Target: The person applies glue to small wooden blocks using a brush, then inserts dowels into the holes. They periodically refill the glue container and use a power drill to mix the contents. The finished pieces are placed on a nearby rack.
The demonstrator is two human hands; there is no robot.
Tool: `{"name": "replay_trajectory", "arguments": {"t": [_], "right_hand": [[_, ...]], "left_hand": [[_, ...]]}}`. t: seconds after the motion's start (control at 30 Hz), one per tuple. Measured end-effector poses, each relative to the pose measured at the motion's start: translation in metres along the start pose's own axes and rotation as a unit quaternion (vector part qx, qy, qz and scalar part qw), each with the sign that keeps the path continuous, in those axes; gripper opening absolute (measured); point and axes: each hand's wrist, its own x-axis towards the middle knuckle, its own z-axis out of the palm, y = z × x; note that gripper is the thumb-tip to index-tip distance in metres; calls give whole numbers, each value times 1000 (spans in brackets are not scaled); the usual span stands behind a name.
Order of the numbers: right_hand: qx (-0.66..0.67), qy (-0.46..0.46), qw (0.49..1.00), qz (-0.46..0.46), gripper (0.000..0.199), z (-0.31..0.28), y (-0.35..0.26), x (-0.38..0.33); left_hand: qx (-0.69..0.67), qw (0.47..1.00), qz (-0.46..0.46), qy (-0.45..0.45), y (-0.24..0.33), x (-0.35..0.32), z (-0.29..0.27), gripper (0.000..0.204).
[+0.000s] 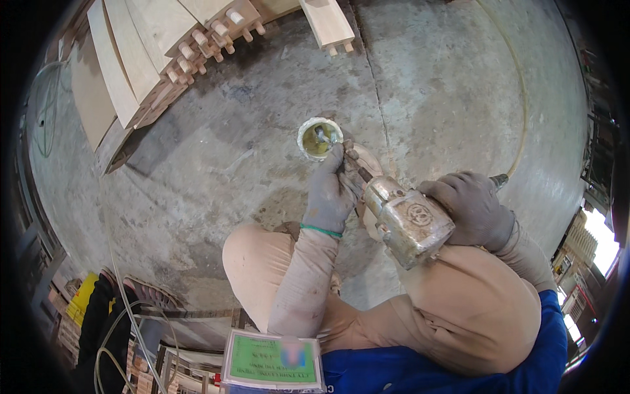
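Observation:
My left hand [333,194], in a grey glove with a green cuff, has its fingers closed around the narrow front end of a silver metal hand tool, beside the tub's rim. The tool's boxy, stained body [415,223] has a round raised emblem and lies over my right knee. My gloved right hand [474,209] grips its back end, where a hose fitting [500,180] sticks out. A small whitish tub [304,145] stands on the floor just ahead of my left fingers. Yellowish liquid and a pale bluish object show inside; whether the tool's tip touches them I cannot tell.
Stacked wooden panels [141,56] with round dowel ends lie at the upper left, and another doweled board [326,25] is at the top. A yellowish hose [523,85] curves across the concrete floor on the right. Another person's legs [108,322] are at the lower left.

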Motion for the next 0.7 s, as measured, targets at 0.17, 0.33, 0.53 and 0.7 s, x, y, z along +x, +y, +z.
{"name": "replay_trajectory", "arguments": {"t": [0.17, 0.33, 0.53, 0.7], "right_hand": [[19, -62, 996, 53, 41, -13, -16, 12], [32, -32, 999, 4, 30, -11, -16, 39], [-10, -124, 992, 7, 42, -19, -27, 43], [-85, -102, 989, -61, 44, -12, -28, 43]], "left_hand": [[32, 994, 42, 96, -1, -1, 10, 22], [32, 998, 26, 50, 9, -1, -7, 27], [-40, 990, -17, 137, -12, -35, 37, 41], [-100, 991, -69, 57, -22, -71, 55, 40]]}}
